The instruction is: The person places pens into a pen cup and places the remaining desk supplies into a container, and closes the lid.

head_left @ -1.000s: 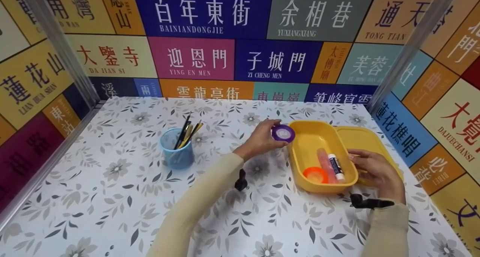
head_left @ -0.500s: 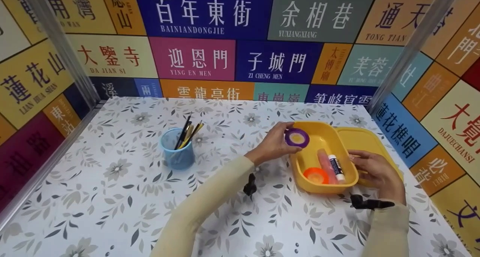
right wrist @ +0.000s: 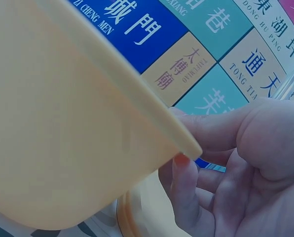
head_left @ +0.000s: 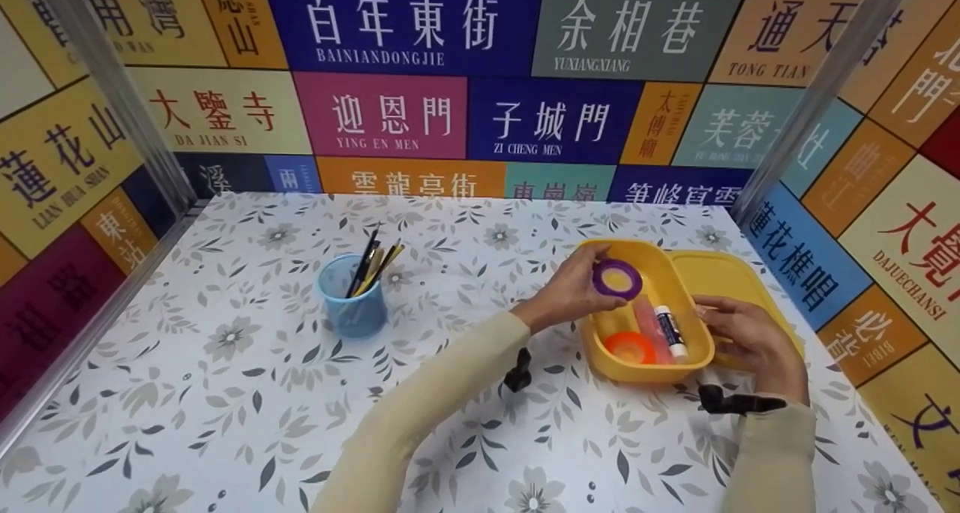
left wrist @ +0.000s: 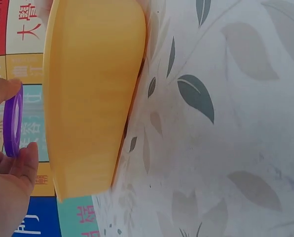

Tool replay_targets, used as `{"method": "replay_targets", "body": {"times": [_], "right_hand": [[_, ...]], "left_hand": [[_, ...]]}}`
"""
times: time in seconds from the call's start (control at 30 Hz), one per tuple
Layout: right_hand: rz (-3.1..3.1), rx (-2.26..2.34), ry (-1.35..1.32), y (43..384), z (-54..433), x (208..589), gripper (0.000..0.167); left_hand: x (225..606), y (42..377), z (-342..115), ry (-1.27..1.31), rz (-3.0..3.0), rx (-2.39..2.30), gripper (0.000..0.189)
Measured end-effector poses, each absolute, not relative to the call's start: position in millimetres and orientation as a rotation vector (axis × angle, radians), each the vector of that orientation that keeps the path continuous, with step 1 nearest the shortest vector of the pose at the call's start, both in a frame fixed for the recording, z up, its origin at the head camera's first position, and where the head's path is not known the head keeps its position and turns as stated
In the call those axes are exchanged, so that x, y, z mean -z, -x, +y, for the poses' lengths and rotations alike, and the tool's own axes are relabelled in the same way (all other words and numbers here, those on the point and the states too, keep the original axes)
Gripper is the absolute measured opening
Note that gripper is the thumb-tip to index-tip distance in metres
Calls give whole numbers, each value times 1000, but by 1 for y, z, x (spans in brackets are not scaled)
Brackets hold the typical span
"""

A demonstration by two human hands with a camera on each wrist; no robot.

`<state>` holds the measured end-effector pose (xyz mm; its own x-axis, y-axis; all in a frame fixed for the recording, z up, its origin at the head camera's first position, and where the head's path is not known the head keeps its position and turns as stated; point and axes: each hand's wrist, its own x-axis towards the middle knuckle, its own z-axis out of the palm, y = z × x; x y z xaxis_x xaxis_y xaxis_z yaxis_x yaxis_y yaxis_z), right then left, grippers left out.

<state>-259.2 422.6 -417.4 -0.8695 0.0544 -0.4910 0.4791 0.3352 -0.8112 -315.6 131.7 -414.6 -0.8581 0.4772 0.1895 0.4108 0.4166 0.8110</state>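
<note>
My left hand (head_left: 562, 288) pinches a purple ring, which looks like a roll of tape (head_left: 637, 281), between thumb and fingers above the left part of a yellow box (head_left: 637, 375). In the left wrist view the purple roll (left wrist: 9, 123) is seen nearly edge-on, above the level of the box rim. My right hand (head_left: 754, 337) grips the box at its right rim, thumb over the edge and fingers at the outer side (right wrist: 181, 173). Inside the box lie an orange ring like another tape roll (head_left: 643, 343), a pink translucent long piece (head_left: 646, 322) and a glue stick (head_left: 670, 329).
A yellow lid (head_left: 731, 277) lies flat on the table right of the box, partly under my right hand. On the left stands a light blue cup (head_left: 354, 314) with several pencils or brushes (head_left: 371, 265). Patterned walls and clear posts (head_left: 821, 100) border the floral-covered table (head_left: 247, 408).
My left hand has carried the purple tape roll rightward and slightly nearer, from the box's left rim to over its inside. The right hand has stayed at the rim.
</note>
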Motion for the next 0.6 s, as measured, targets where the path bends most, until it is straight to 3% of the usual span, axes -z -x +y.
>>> {"method": "replay_targets", "body": {"times": [0.6], "right_hand": [[2268,1542,-448,260,421,418,67]], "left_hand": [[420,316,148,-755,2568,-1309,93]]}}
